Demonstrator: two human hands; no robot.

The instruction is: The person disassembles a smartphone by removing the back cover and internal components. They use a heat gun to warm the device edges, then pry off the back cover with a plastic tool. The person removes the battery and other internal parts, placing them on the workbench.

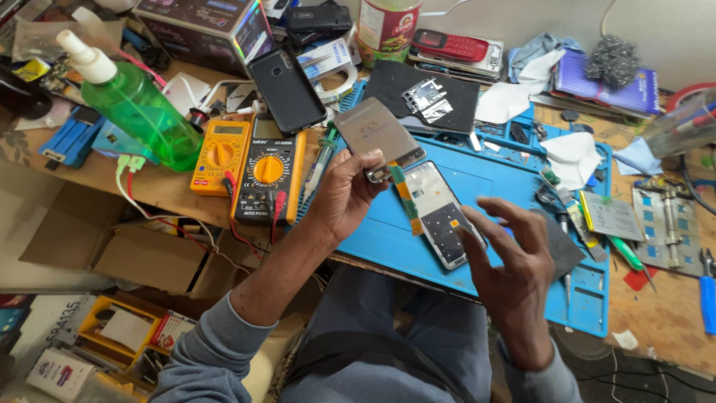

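the left hand [344, 195] is raised over the near-left part of the blue work mat [514, 186], fingers curled shut around the lower edge of a detached phone screen panel [377, 136], which it holds tilted up with its grey metal back to the camera. a striped flex ribbon [406, 200] hangs from the panel's lower edge down toward the opened phone body [441, 213], which lies flat on the mat just beside that hand. whether the ribbon's far end is plugged in cannot be told. the right hand [514, 261] hovers over the lower end of the phone body, fingers spread and half open, holding nothing; its fingertips look to be just touching or just above the frame.

only the head view is given. around the mat: two multimeters [250, 160] with red leads, a green spray bottle [134, 104], a black phone case [287, 89], a screwdriver [322, 160], crumpled tissues [574, 157] and a green-handled tool [625, 252].

what could go wrong, as i judge it: the ribbon seems to be the only link between panel and body, so lifting or twisting the panel further could crease or tear it, or pull at its connector. the panel is gripped by one edge only, so a slip could drop it onto the body. the open frame sits unclamped and could slide if nudged.
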